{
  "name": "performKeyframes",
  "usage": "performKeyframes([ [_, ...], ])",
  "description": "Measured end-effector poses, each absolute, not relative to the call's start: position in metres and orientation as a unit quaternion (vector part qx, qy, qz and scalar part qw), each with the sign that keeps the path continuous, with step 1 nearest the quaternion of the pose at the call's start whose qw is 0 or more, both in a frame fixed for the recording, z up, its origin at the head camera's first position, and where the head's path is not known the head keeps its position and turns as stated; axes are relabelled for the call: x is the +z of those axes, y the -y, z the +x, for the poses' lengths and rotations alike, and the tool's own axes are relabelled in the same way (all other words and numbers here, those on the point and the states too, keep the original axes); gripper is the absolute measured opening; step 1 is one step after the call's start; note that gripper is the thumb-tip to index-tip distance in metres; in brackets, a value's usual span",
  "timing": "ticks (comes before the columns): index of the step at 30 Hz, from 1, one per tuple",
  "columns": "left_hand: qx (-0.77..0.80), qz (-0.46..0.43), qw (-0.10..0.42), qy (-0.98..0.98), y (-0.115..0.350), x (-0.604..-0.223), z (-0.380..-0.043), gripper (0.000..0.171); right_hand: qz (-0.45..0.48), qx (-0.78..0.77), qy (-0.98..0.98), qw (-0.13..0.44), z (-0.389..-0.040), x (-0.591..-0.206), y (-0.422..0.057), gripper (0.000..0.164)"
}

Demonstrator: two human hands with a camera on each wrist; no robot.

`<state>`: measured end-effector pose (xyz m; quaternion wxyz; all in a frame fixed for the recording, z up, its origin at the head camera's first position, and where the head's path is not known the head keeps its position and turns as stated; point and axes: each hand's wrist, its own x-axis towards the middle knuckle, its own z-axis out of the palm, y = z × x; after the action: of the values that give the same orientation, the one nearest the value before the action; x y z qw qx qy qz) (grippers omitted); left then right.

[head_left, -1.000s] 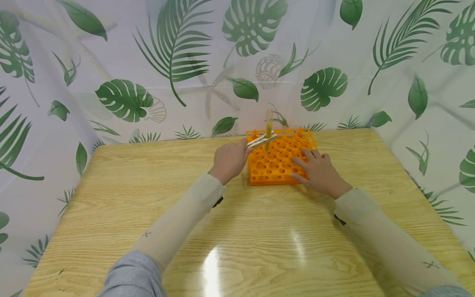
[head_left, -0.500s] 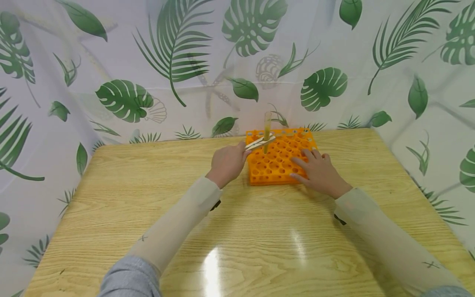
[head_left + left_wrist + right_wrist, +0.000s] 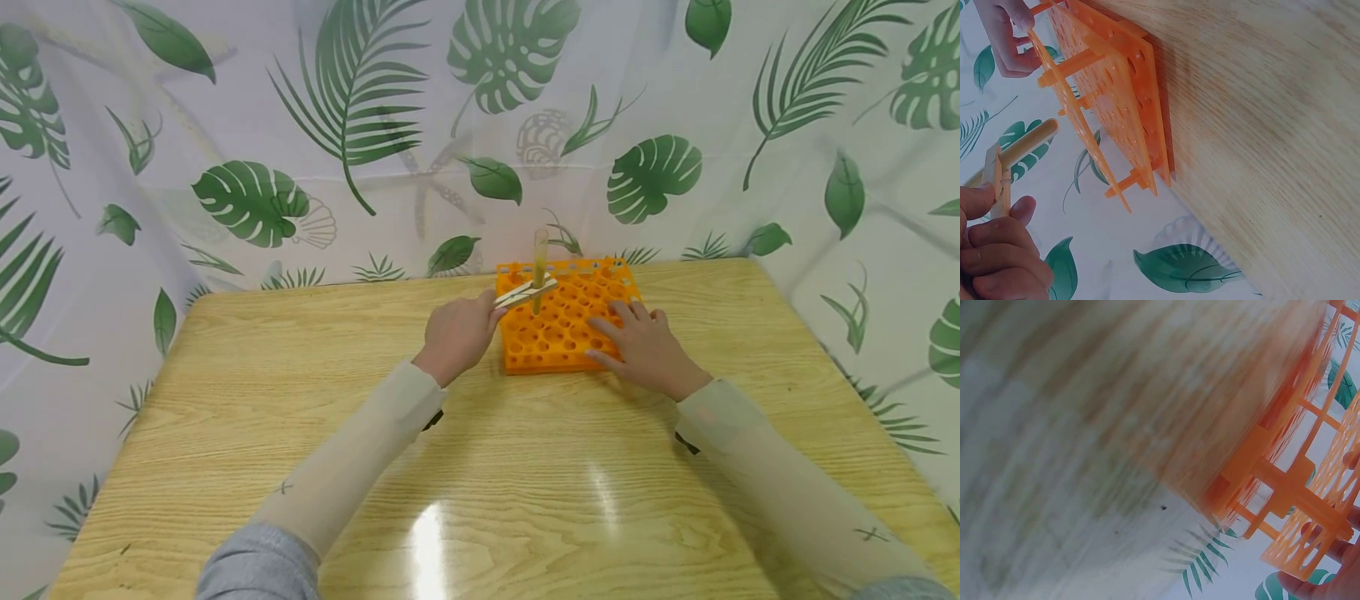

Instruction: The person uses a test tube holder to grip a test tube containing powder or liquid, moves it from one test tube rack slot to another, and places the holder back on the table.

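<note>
My left hand (image 3: 457, 337) grips a wooden test tube clamp (image 3: 513, 297) left of the orange rack. In the clamp's end stands a glass test tube (image 3: 540, 260), nearly upright, with yellowish liquid inside. The left wrist view shows the rounded bottom of the tube (image 3: 1049, 127) apart from the top plate of the test tube rack (image 3: 1079, 119). On the rack's right side, my right hand (image 3: 651, 348) rests with spread fingers on the top plate. Only some fingers (image 3: 1297, 585) of it show in the right wrist view, at the rack's edge.
The orange rack, with rows of round holes (image 3: 551, 333), stands near the back of a wooden table (image 3: 315, 375). Behind it hangs a white cloth with green leaves (image 3: 487, 179).
My left hand has drawn slightly toward me and down, bringing the clamp and test tube lower over the rack. The right hand and the rack have stayed put.
</note>
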<state>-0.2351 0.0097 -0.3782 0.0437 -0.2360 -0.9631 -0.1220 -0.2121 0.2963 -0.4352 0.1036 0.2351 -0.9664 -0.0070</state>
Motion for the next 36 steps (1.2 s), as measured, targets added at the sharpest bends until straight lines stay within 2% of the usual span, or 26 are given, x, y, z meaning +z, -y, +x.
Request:
performKeyframes([
  [36,-0.140,-0.229,0.042,0.962,0.008,-0.382,-0.216,0.029,0.233,-0.010,0.967,0.099,-0.214,-0.437,-0.297,0.054],
])
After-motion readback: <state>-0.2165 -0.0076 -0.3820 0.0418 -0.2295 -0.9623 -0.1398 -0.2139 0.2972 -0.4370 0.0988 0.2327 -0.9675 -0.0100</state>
